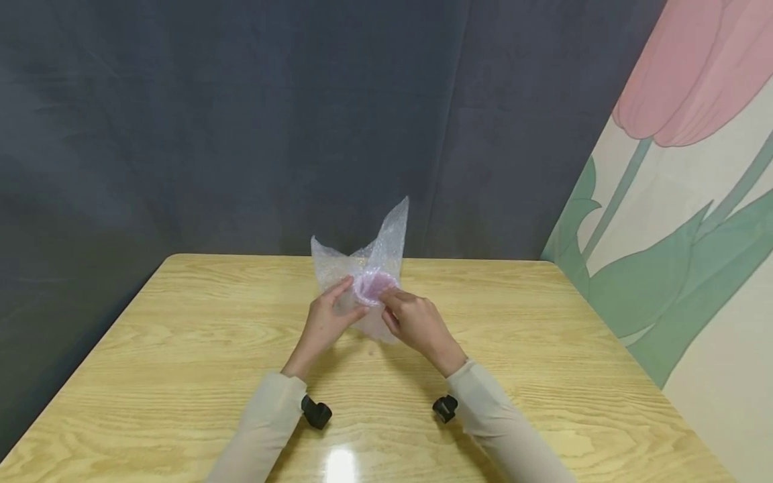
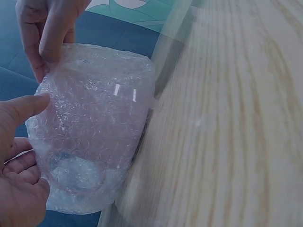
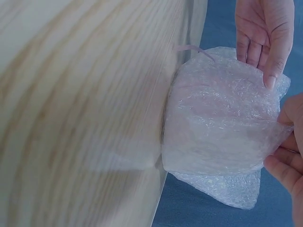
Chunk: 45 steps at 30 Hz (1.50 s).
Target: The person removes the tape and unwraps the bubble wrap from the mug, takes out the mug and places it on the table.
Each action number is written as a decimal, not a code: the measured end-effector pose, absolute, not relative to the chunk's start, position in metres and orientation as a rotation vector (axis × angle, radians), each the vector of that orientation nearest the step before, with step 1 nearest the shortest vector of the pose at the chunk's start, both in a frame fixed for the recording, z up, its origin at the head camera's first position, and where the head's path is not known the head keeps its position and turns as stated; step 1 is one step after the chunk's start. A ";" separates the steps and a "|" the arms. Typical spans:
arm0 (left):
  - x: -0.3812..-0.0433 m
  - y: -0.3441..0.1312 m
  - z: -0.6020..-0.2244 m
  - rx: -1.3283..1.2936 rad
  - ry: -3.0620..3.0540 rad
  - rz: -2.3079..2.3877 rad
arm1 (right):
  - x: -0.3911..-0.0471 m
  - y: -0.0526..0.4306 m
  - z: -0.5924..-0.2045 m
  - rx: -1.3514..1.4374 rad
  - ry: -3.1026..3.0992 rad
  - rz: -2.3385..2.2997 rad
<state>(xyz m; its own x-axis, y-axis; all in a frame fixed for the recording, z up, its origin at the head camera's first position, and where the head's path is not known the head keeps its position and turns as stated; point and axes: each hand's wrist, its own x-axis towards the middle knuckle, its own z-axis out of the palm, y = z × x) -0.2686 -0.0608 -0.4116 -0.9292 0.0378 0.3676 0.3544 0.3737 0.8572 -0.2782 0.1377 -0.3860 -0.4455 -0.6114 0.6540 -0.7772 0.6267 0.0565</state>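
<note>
A pink, round, cup-like vessel stands on the table, wrapped in clear bubble wrap. Two tall loose flaps of the wrap rise behind it in the head view. My left hand holds the bundle from the left, thumb on the near side and fingers round the far side. At the rim, my right hand pinches the edge of the bubble wrap between thumb and fingers. In the right wrist view the wrap is drawn taut towards that pinch, and a thin pinkish strip sticks out beyond the far side.
The wooden table runs back to a dark curtain. A wall with painted tulips stands on the right. Small black cameras hang at both wrists, just above the tabletop.
</note>
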 end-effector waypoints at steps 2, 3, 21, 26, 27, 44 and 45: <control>-0.269 -0.061 -0.413 -0.345 -2.344 -1.569 | -0.278 0.138 -0.387 1.077 -2.204 0.346; -0.269 -0.060 -0.413 -0.346 -2.342 -1.567 | -0.278 0.138 -0.387 1.075 -2.204 0.354; -0.269 -0.058 -0.418 -0.348 -2.314 -1.573 | -0.282 0.142 -0.389 1.053 -2.145 0.426; -0.269 -0.058 -0.418 -0.352 -2.302 -1.591 | -0.282 0.143 -0.389 1.019 -2.151 0.474; -0.269 -0.058 -0.418 -0.353 -2.302 -1.591 | -0.282 0.143 -0.389 1.013 -2.148 0.487; -0.269 -0.058 -0.416 -0.365 -2.297 -1.574 | -0.281 0.148 -0.391 0.897 -2.135 0.735; -0.269 -0.058 -0.416 -0.363 -2.299 -1.573 | -0.280 0.148 -0.392 0.889 -2.134 0.753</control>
<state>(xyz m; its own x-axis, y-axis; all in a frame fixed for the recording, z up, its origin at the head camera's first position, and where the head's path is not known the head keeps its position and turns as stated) -0.2686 -0.0576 -0.4163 -0.9129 0.0229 0.4075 0.3882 0.3573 0.8495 -0.2805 0.1481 -0.3916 -0.5232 -0.3619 0.7716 -0.7661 0.5962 -0.2398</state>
